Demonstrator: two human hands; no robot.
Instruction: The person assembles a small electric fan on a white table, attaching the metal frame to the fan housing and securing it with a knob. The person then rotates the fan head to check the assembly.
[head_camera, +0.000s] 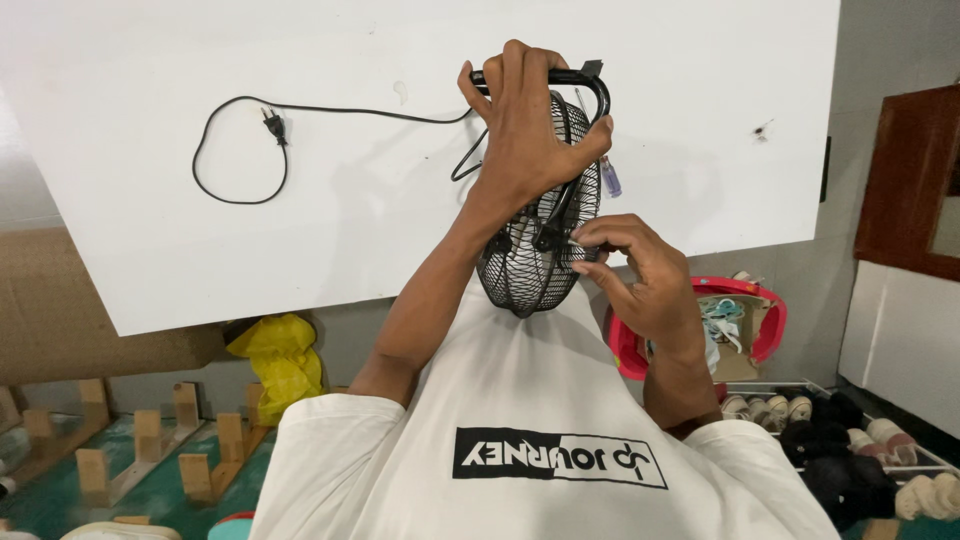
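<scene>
Over white table (150, 200): left hand (525, 130) clamped on fan (535, 240) grille, right hand (640, 275) pinching its rim, cord (240, 150) slack alongside.

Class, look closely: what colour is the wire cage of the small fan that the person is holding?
The fan cage is black, seen in the head view against the white table.

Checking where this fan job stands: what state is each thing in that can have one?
Fan: held up off the table, grille on.
Power cord plug: unplugged, lying on the table.
Left hand: gripping the fan's handle.
Right hand: fingertips pinching at the grille's rim.
Screwdriver: lying unused.
</scene>
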